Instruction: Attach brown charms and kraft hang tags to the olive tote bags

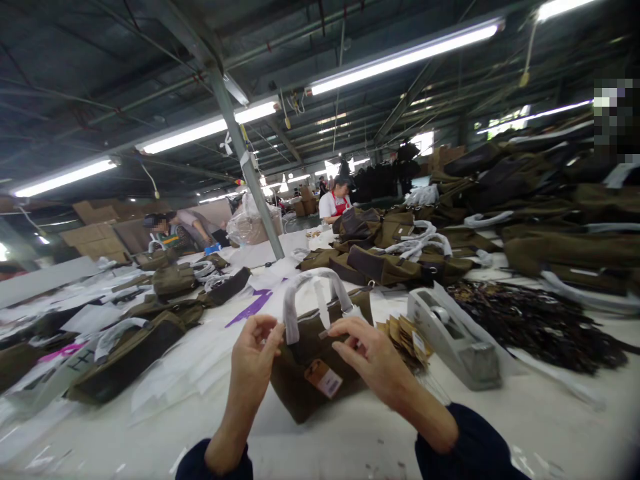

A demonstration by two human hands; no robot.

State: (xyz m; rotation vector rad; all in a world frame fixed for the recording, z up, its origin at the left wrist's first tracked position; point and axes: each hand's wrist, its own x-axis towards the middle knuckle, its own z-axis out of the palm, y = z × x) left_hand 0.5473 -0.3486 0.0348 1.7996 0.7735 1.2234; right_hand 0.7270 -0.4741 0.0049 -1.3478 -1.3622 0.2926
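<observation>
An olive-brown handbag [300,393] stands upright on the white table in front of me, its handles [296,300] wrapped in white paper. A brown tag with a white label [324,378] hangs on its front. My left hand [255,353] is at the bag's left upper edge, beside the handle; its thumb and fingers are pinched together, and what is between them is too small to tell. Across the bag's upper front reaches my right hand [375,357], fingers bent. A small brownish piece shows at its fingertips, but I cannot make out what it is.
Right of the bag are a grey tape dispenser [455,340], brown paper tags [404,340] and a heap of dark straps [540,327]. More bags [135,347] lie left and behind. A post [245,167] rises beyond the table. A person in a red apron [336,203] works farther back.
</observation>
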